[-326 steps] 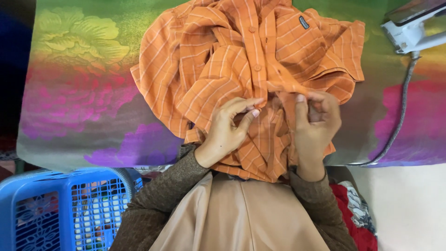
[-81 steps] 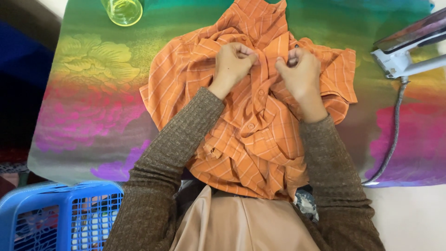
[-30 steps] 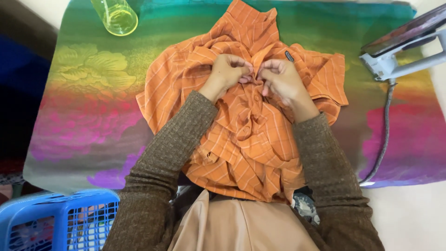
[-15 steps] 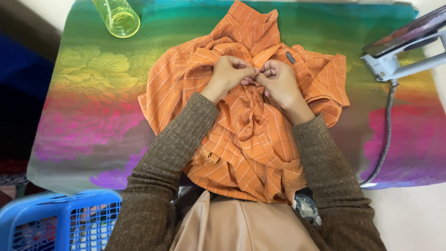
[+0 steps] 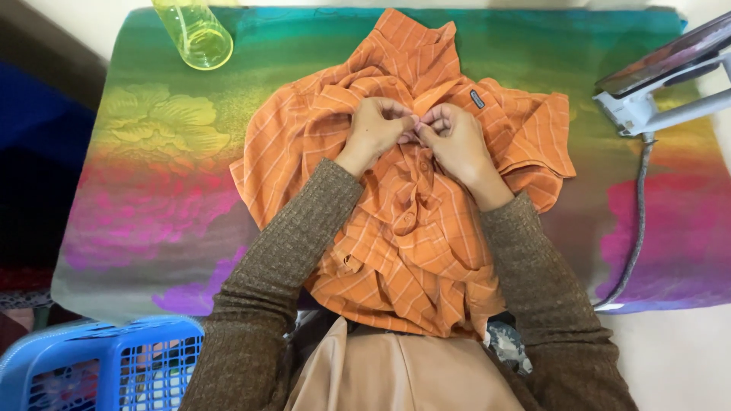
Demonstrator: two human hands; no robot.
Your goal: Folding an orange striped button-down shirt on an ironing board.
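An orange striped shirt [image 5: 411, 236] lies crumpled on a rainbow-coloured floral cloth [image 5: 152, 183] that covers the board. My left hand [image 5: 375, 131] and my right hand [image 5: 453, 137] meet at the shirt's button strip near the collar. Both pinch the fabric there, fingertips nearly touching. Two fastened buttons show lower down the strip. The collar [image 5: 415, 34] points away from me. Brown knitted sleeves cover both my forearms.
A white iron [image 5: 659, 80] rests at the right edge, its grey cord [image 5: 636, 228] trailing down the cloth. A yellow-green plastic cup [image 5: 194, 34] lies at the top left. A blue plastic basket [image 5: 99, 365] stands at the lower left.
Over the last second my hands stayed together at the upper button strip, working the fabric. Earlier they were lower on the shirt, then moved up toward the collar.
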